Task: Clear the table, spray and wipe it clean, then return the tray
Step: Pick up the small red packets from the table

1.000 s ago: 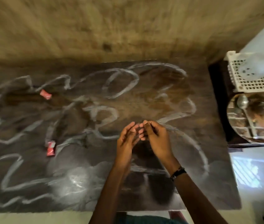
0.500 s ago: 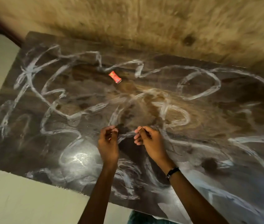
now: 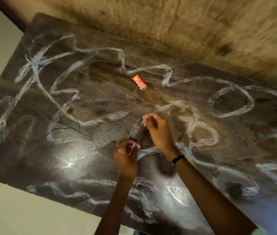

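A dark wood-grain table (image 3: 49, 158) covered in looping white smears fills most of the frame, set against a tan wall (image 3: 202, 28) along the top. The left hand (image 3: 125, 160), at lower center, has its grip pinched together on a small red-and-white wrapper (image 3: 133, 148). The right hand (image 3: 159, 133), just right of and above it, is curled loosely over the table; whether its grip holds anything I cannot tell. A black band (image 3: 177, 159) circles that wrist. 1 red wrapper (image 3: 139, 82) lies flat on the table at upper center, well apart from both hands.
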Demonstrator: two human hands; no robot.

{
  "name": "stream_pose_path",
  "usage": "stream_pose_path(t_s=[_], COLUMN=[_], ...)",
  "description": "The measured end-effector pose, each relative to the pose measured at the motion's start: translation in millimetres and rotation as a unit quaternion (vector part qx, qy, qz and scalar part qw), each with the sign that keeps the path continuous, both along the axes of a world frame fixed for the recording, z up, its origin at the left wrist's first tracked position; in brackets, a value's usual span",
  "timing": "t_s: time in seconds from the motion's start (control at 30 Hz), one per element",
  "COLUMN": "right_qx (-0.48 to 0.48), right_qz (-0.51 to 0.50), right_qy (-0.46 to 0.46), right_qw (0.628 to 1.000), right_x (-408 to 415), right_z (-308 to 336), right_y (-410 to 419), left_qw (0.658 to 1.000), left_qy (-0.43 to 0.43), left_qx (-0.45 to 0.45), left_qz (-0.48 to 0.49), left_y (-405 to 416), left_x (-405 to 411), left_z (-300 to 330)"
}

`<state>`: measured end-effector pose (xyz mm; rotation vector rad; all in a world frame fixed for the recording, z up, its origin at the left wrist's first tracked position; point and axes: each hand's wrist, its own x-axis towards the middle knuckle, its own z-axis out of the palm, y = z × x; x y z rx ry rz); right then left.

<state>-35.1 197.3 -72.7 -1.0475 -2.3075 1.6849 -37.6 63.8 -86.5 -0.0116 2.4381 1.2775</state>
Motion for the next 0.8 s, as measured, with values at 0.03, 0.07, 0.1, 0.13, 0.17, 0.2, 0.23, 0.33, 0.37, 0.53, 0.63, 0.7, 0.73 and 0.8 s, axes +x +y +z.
stream_pose_path(t_s=[0.03,0.07,0.1,0.13,0.17,0.2,0.23,0.33,0.37,0.53,0.63,0.7,0.73,0.8], right_qx=[0.071,0.122,0.160,0.196,0.234,0.271,0.305,0.371,0.384,0.368,0.410,0.426,0.434,0.439], right_qz=[-0.001,-0.004,-0.001,0.011,0.033,0.066,0.108,0.238,0.263,0.234,0.223,0.236,0.240,0.236], right_qy=[0.009,0.018,0.021,0.017,0.006,-0.012,-0.032,-0.089,-0.095,-0.040,-0.033,-0.037,-0.030,-0.022], right_qw=[0.997,0.992,0.987,0.980,0.972,0.960,0.946,0.893,0.880,0.899,0.884,0.872,0.868,0.867], right_x=[-14,-29,-43,-57,-70,-82,-91,-107,-106,-69,-34,-8,4,32], right_z=[-1,-4,-6,-9,-11,-13,-15,-26,-30,-44,-49,-48,-46,-38], right_y=[5,11,17,23,29,35,40,47,45,29,14,6,3,-3], left_qw=[1.000,0.998,0.995,0.992,0.990,0.988,0.986,0.981,0.981,0.976,0.974,0.971,0.972,0.976], left_qy=[-0.017,-0.035,-0.055,-0.066,-0.071,-0.074,-0.077,-0.086,-0.086,-0.094,-0.105,-0.112,-0.112,-0.111], left_qx=[0.021,0.045,0.070,0.092,0.105,0.112,0.119,0.142,0.145,0.163,0.169,0.179,0.176,0.158], left_qz=[0.006,0.019,0.036,0.051,0.065,0.074,0.083,0.099,0.098,0.107,0.108,0.110,0.110,0.102], left_y=[0,-1,-3,-5,-7,-10,-11,-14,-14,-14,-10,-5,-3,1], left_x=[-3,-5,-8,-11,-14,-17,-20,-25,-26,-24,-18,-13,-11,-5], left_z=[2,5,7,8,10,10,12,15,16,13,15,16,14,11])
